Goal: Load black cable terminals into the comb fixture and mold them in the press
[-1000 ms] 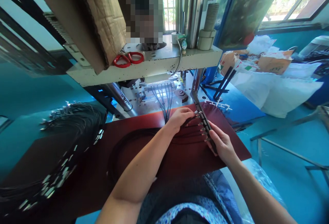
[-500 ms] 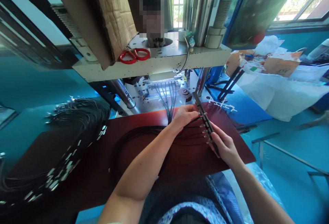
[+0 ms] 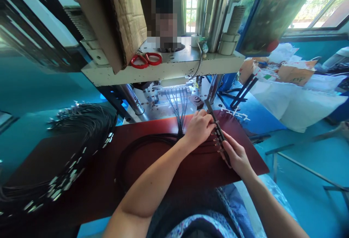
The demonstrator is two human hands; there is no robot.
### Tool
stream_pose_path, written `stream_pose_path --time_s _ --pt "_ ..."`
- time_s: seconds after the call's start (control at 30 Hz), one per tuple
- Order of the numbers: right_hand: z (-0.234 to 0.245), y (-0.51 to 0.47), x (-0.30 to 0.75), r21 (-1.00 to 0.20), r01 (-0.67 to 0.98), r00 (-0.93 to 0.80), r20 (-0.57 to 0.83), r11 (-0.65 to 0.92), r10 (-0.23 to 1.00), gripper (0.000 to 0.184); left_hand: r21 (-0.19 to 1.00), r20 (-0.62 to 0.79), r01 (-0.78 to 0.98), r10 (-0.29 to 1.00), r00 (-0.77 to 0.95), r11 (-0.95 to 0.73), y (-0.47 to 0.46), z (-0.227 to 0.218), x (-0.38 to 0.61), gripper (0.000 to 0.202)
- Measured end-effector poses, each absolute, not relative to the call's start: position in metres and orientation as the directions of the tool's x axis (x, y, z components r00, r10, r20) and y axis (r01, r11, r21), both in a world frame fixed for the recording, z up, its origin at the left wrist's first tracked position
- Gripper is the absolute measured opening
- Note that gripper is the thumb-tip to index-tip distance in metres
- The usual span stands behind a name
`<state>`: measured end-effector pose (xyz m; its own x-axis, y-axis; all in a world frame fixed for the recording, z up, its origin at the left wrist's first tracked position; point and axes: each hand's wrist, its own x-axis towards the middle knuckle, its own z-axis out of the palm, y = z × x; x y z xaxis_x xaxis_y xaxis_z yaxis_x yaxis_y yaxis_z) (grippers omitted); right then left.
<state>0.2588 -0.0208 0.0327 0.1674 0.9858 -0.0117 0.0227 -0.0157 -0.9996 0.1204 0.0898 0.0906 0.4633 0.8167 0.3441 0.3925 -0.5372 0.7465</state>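
Observation:
My right hand (image 3: pixel 236 155) is closed round the lower part of a dark, narrow slotted bar (image 3: pixel 219 132), which it holds tilted above the brown board (image 3: pixel 152 165). Several black cables (image 3: pixel 203 145) run to the bar's left side, their small metal ends sitting along its slots. At the upper half of the bar, my left hand (image 3: pixel 200 129) has its fingers pinched together against the slots. Those fingers largely cover the cable end there. The same cables loop left over the board, and a bundle of thin wires (image 3: pixel 180 118) fans out into the press.
Ahead stands a press with a pale plate (image 3: pixel 174 68), where red-handled scissors (image 3: pixel 146 60) and cardboard (image 3: pixel 131 19) rest. A big coil of black cables (image 3: pixel 81 150) lies left. White branched plastic pieces (image 3: pixel 240 114) and white sacks (image 3: pixel 297 99) are at right.
My left hand has shifted slightly right and down, its fingers now over the bar's edge. My right hand keeps its hold on the bar. The view has tilted slightly.

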Motion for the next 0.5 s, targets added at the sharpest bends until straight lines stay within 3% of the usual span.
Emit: stream_pose_path --time_s 0.07,0.13,0.23,0.5 --pt "0.032 -0.021 0.26 -1.0 0.001 0.173 -0.015 -0.015 0.985 0.054 0.9 0.23 0.243 0.867 0.443 -0.363 0.097 0.089 0.116 0.011" --pt "0.032 -0.021 0.261 -1.0 -0.015 0.178 -0.024 -0.021 0.984 0.055 0.997 0.027 0.056 0.889 0.456 -0.058 0.106 0.088 0.111 0.009" --pt "0.032 -0.021 0.263 -0.999 -0.024 0.173 -0.035 -0.031 0.984 0.054 0.965 -0.193 -0.059 0.848 0.494 0.254 0.116 0.086 0.106 0.008" --pt "0.032 -0.022 0.265 -0.998 -0.036 0.143 -0.047 -0.042 0.989 0.052 0.945 -0.277 -0.025 0.838 0.469 0.326 0.114 0.089 0.12 0.008"
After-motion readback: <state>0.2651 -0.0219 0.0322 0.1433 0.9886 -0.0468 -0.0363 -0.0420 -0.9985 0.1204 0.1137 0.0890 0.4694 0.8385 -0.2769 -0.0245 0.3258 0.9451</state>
